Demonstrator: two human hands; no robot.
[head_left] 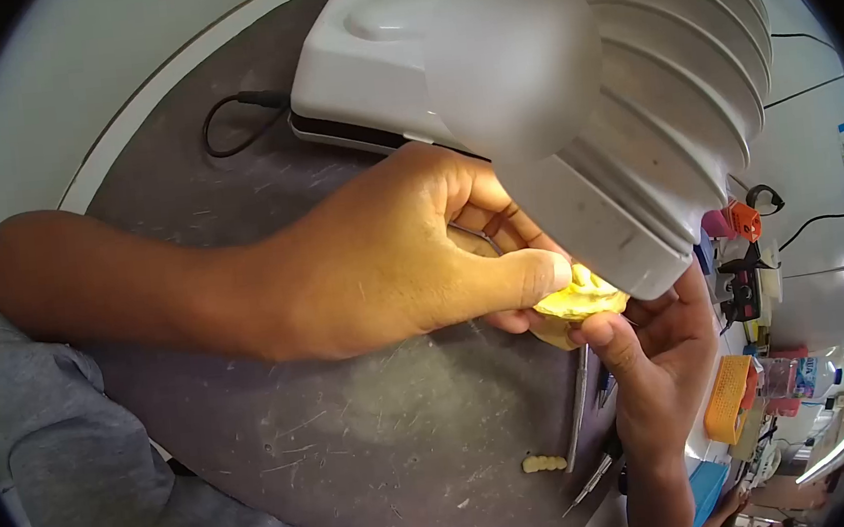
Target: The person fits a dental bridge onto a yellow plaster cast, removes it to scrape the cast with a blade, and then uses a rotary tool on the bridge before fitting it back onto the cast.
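Under the lamp, a yellowish, uneven piece like a dental cast (586, 299) is pinched between both hands. My left hand (411, 254) reaches in from the left, its thumb pressed on the top of the cast. Behind that thumb, a thin metal tool (477, 239) shows partly among the curled fingers. My right hand (656, 353) comes up from the lower right, closed, with its thumb on the near edge of the cast. Its fingers are partly hidden behind the lamp. A short row of tooth-shaped crowns (544, 464) lies on the grey table below the hands.
The ribbed lamp head (656, 123) hangs close above the hands. Behind it stands a white machine (366, 78) with a black cable (220, 131). A metal rod (577, 410) and a pointed tool (592, 481) lie near the right forearm. Beyond are an orange basket (730, 399) and a bottle (801, 378).
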